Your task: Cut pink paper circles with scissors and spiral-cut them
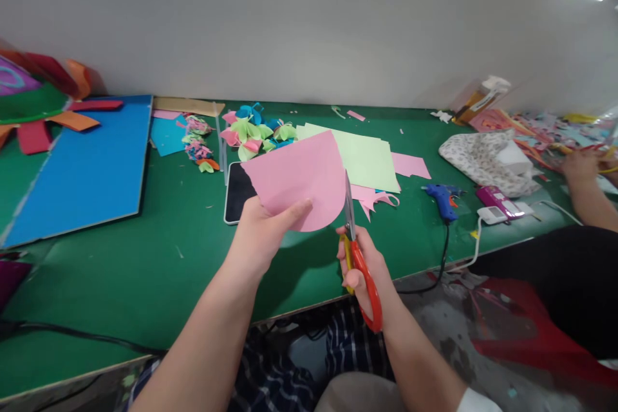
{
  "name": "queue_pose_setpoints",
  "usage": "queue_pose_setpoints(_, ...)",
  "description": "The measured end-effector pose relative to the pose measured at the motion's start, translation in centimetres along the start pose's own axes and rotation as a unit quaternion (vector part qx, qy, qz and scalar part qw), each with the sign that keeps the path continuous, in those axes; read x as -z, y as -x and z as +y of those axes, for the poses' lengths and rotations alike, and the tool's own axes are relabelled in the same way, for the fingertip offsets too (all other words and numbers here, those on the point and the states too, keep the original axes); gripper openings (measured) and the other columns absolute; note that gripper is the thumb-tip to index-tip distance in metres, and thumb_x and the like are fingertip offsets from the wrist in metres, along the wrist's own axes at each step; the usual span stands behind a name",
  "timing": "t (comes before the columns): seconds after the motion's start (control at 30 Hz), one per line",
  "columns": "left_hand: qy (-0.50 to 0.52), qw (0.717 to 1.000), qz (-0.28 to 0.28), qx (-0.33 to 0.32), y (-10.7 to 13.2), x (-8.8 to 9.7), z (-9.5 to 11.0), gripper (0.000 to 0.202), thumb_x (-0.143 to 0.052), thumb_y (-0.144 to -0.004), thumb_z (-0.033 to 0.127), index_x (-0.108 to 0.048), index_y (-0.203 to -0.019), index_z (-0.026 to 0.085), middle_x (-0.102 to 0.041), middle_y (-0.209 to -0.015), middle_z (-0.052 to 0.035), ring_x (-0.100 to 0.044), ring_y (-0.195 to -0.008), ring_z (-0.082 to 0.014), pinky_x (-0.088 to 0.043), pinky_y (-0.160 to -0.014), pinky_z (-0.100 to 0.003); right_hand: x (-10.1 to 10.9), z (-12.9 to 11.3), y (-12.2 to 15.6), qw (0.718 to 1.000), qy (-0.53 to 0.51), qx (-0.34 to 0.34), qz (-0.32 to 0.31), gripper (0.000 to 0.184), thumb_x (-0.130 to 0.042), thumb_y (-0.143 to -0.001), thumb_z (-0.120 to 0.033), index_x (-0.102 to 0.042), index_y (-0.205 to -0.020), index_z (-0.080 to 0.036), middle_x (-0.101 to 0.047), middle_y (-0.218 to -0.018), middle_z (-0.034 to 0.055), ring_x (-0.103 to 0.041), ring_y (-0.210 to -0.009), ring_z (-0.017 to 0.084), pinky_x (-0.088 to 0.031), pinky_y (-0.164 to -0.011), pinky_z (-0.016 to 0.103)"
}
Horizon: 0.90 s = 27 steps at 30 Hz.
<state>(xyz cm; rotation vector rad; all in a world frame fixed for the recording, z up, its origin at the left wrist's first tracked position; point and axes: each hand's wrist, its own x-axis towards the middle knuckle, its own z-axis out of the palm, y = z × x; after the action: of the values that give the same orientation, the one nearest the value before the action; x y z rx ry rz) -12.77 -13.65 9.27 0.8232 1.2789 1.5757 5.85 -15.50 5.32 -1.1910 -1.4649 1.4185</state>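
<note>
A sheet of pink paper [304, 174] with a rounded lower right edge is pinched in my left hand [263, 228], thumb on top. My right hand [369, 264] grips scissors [357, 232] with red and yellow handles. Their blades point up and lie along the right edge of the pink paper. Behind the paper, a phone [235, 193] lies partly covered on the table. Pale green sheets [371, 158] are stacked just beyond the blades, with curled pink paper scraps [381, 201] at their near edge.
Paper flowers [248, 132] sit at the back of the green table [183, 257]. A blue board [96, 167] lies at left. To the right are a blue glue gun [441, 199] with its cord, a patterned cloth bag [477, 158] and a co-worker's hand [582, 167].
</note>
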Motion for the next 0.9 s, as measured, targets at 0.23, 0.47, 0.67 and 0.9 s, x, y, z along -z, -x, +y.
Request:
queue_pose_setpoints(0.23,-0.04,0.997,-0.054,0.023,0.16,-0.09,0.02,0.035,-0.091,-0.062,0.035,-0.081,-0.09,0.016,-0.08,-0.095,-0.0102,-0.074,-0.09,-0.0287,-0.061,-0.073,-0.034,-0.19,0.45,-0.31,0.999,0.014,0.037,0.015,0.11,-0.051,-0.05,-0.101,-0.049,-0.13,-0.025,-0.058,-0.103,0.0061,-0.055,-0.079,0.02,-0.056,-0.069,0.036)
queue_pose_setpoints(0.47,-0.047,0.997,-0.055,0.023,0.32,-0.25,-0.1,0.033,-0.09,-0.063,0.036,-0.081,-0.088,0.016,-0.08,-0.093,-0.0107,-0.074,-0.089,-0.0302,-0.061,-0.074,-0.037,0.17,0.39,-0.37,0.996,0.05,0.067,-0.002,0.101,-0.048,-0.058,-0.101,-0.051,-0.125,-0.025,-0.06,-0.11,0.0094,-0.06,-0.088,0.025,-0.055,-0.081,0.043)
queue_pose_setpoints(0.67,-0.039,0.997,-0.064,0.028,0.26,-0.16,-0.34,0.032,-0.09,-0.065,0.036,-0.081,-0.089,0.017,-0.08,-0.094,-0.01,-0.074,-0.087,-0.0278,-0.061,-0.073,-0.035,0.08,0.33,-0.29,0.994,0.068,0.08,0.014,0.098,-0.044,-0.06,-0.101,-0.051,-0.122,-0.025,-0.061,-0.102,0.0066,-0.062,-0.084,0.024,-0.055,-0.078,0.04)
queue_pose_setpoints(0.9,-0.046,0.997,-0.062,0.027,0.28,-0.14,-0.17,0.032,-0.09,-0.063,0.037,-0.081,-0.086,0.017,-0.079,-0.087,-0.0095,-0.072,-0.082,-0.0265,-0.06,-0.068,-0.033,0.0,0.25,-0.31,0.991,0.088,0.098,0.015,0.093,-0.039,-0.063,-0.101,-0.05,-0.115,-0.024,-0.06,-0.097,0.0047,-0.061,-0.078,0.022,-0.054,-0.073,0.037)
